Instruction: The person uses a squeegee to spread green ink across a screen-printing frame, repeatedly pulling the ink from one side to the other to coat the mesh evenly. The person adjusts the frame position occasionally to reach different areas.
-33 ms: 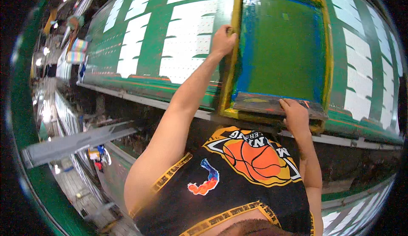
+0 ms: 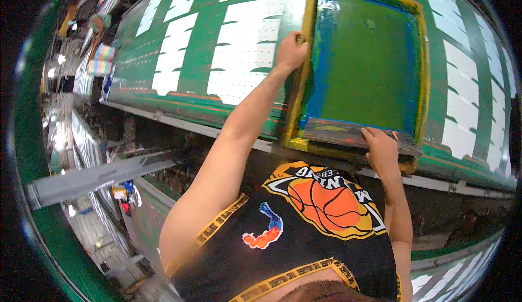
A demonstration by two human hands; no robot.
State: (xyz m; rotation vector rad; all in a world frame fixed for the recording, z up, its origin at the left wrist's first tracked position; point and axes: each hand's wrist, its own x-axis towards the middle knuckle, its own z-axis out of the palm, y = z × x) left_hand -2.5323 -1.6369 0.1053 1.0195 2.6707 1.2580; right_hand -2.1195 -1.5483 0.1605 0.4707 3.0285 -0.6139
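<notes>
A screen-printing frame with yellow-stained sides lies on the long green table in front of me. Its mesh is green, bordered by blue along the edges. My left hand is closed around the left side of the frame, a little beyond its middle. Across the near end, inside the frame, rests a dark, stained squeegee. My right hand grips it toward its right end, fingers over the top edge; the thumb is hidden.
White perforated cut pieces lie in rows on the green table left of the frame, with more white pieces on its right. A grey metal beam juts out at lower left. Pastel striped bundles sit beyond the table's left end.
The whole scene sits slightly farther right in the picture. Both hands keep their grips, and the frame and squeegee show no clear movement against the table.
</notes>
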